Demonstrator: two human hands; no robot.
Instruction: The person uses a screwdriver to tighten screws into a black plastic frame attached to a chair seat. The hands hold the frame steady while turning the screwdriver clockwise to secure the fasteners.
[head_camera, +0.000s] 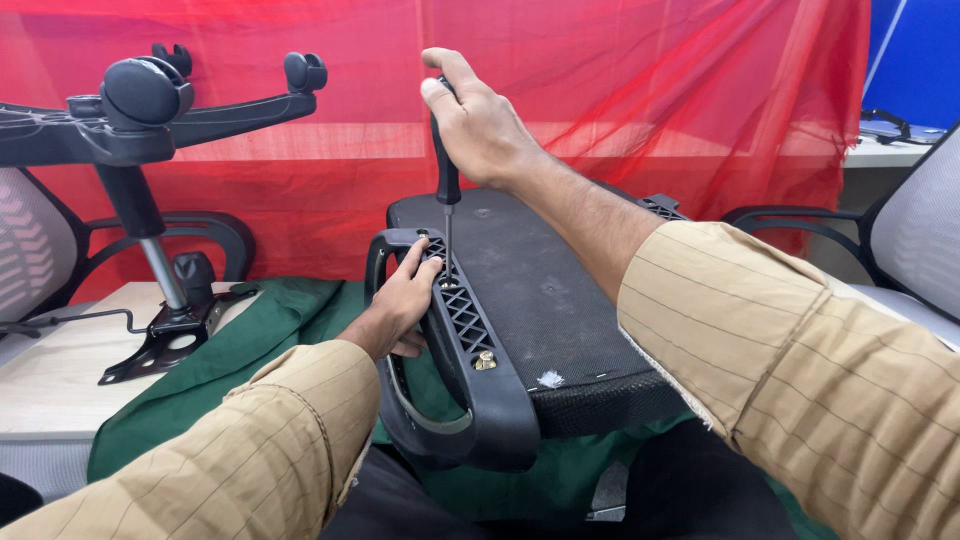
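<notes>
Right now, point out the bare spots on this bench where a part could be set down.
Free: the pale wooden tabletop left of the green cloth, in front of the upturned black chair base. Crowded: the middle, where the left hand steadies the black plastic armrest and the right hand drives the black-handled screwdriver.

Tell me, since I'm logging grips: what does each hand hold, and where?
Right hand holds a screwdriver by its black handle, upright. Left hand grips the black armrest at its upper end.
</notes>
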